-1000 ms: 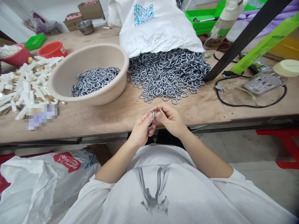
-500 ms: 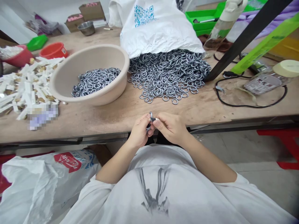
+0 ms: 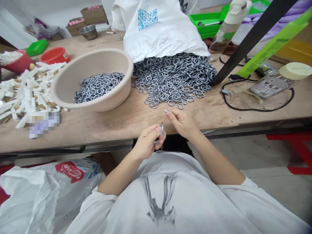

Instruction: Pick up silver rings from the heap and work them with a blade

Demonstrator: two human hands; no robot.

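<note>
My left hand (image 3: 149,140) is closed around grey rings (image 3: 161,129), held at the table's front edge; how many sit in the palm is hidden. My right hand (image 3: 183,123), up and to the right of it, pinches a small tool with a short pointed metal tip (image 3: 166,111); its handle is hidden in the fingers, so its kind is unclear. Just beyond the hands lies a heap of grey rings (image 3: 170,78), spilling from the mouth of a white sack (image 3: 163,39). To the left stands a beige basin (image 3: 91,105) with more such rings (image 3: 99,86) inside.
White strips and brown bits (image 3: 26,91) lie heaped at the left, near a red bowl (image 3: 55,56). A dark post (image 3: 251,42) slants at the right, beside a jar (image 3: 270,85) and a looped black cable (image 3: 258,110). A white bag (image 3: 36,191) stands below the table.
My hands have come apart. The right hand has moved up and away to the right with the pointed tool; the left keeps its rings, slightly lower. The view has shifted a little.
</note>
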